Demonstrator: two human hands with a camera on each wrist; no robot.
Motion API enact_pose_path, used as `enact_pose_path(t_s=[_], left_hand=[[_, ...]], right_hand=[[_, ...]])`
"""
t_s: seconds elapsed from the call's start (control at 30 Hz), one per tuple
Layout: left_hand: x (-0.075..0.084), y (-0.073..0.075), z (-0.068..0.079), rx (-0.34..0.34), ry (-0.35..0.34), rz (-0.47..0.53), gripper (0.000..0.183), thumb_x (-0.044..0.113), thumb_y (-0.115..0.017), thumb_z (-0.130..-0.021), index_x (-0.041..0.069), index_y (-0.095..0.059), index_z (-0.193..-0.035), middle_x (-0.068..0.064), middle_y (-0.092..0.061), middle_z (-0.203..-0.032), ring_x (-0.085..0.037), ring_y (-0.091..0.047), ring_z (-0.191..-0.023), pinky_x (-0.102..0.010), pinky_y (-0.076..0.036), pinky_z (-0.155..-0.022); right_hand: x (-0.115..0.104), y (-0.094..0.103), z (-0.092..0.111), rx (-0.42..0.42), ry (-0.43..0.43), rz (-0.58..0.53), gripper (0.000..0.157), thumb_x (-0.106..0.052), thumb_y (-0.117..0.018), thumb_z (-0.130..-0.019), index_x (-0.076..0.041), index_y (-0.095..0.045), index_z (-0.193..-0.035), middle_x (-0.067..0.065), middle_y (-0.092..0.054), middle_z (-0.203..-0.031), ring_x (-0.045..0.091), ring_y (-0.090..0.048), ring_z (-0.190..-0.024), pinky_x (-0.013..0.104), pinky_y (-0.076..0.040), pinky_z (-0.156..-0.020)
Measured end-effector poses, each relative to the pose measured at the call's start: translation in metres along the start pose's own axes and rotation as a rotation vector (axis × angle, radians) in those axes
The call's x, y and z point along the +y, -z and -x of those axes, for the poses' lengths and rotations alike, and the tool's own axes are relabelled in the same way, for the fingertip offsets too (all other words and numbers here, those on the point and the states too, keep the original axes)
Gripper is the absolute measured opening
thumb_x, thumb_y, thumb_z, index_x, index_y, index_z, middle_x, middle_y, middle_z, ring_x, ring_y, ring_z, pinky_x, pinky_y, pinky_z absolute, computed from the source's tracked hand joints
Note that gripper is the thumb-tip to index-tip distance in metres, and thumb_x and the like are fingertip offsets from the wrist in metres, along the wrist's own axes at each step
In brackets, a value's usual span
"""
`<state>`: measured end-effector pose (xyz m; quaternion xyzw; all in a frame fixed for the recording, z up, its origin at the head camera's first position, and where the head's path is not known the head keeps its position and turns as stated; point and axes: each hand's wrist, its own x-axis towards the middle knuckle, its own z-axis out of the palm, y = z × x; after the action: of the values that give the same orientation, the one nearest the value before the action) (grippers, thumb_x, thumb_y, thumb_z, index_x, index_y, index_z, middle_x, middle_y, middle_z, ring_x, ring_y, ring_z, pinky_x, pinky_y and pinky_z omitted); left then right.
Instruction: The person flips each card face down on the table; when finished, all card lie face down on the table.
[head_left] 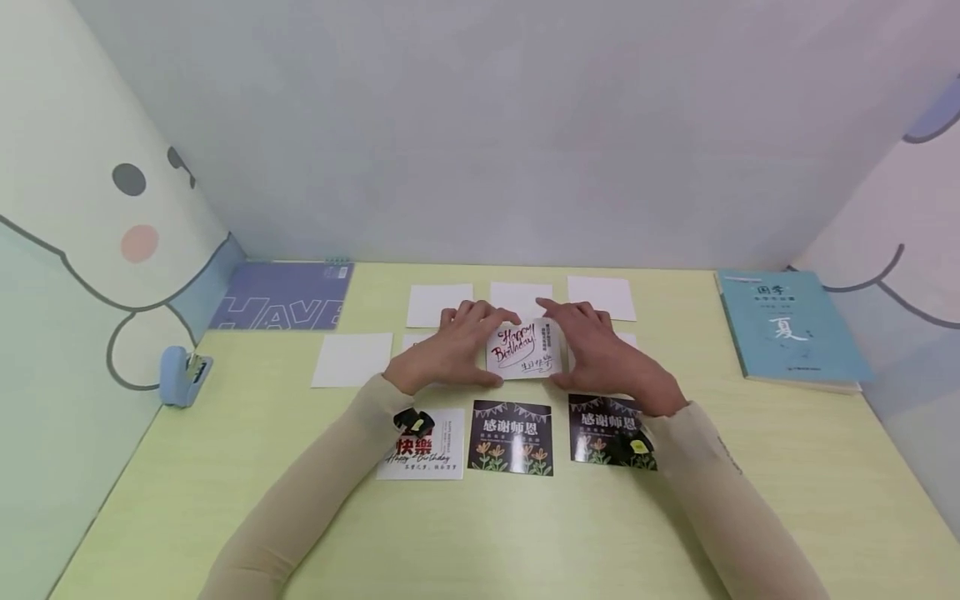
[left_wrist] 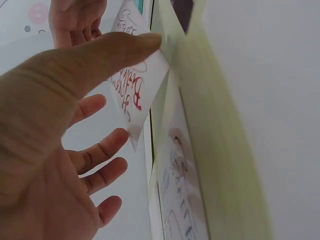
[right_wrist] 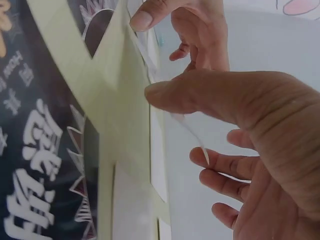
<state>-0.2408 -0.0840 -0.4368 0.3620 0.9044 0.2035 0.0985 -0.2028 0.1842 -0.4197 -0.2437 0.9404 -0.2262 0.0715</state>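
Observation:
A white greeting card with red "Happy Birthday!" lettering is held up between both hands, its printed face toward me. My left hand grips its left side, thumb at the lower corner and a fingertip at the upper one, as the left wrist view shows. On the other side my right hand holds the card the same way; in the right wrist view the card appears edge-on between thumb and fingertips. Beneath and beside the hands, other cards are partly hidden.
White cards lie in rows behind and beside the hands. In front are a birthday card and two black cards with flowers. A purple notebook and small blue stapler sit left, a teal book right.

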Motion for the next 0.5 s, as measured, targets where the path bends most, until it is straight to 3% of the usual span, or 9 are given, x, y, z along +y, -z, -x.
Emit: enact_pose_path(t_s=[0.23, 0.5], left_hand=[[0.009, 0.001, -0.002, 0.091, -0.089, 0.004, 0.077, 0.038, -0.094, -0.082, 0.027, -0.051, -0.146, -0.003, -0.048, -0.161, -0.028, -0.046, -0.146, -0.054, -0.036, -0.118], [0.012, -0.002, -0.004, 0.161, -0.133, -0.001, 0.087, 0.035, -0.095, -0.081, 0.029, -0.047, -0.153, 0.000, -0.052, -0.160, -0.022, -0.053, -0.144, -0.055, -0.032, -0.119]], right_hand=[[-0.002, 0.005, 0.001, 0.068, 0.065, -0.023, 0.123, -0.020, -0.095, -0.075, -0.015, -0.018, -0.171, 0.013, -0.055, -0.155, 0.039, -0.043, -0.142, 0.061, -0.029, -0.115], [-0.001, 0.006, 0.002, 0.113, 0.115, -0.071, 0.124, -0.020, -0.096, -0.076, -0.011, -0.016, -0.171, 0.016, -0.051, -0.157, 0.042, -0.043, -0.139, 0.060, -0.030, -0.110]])
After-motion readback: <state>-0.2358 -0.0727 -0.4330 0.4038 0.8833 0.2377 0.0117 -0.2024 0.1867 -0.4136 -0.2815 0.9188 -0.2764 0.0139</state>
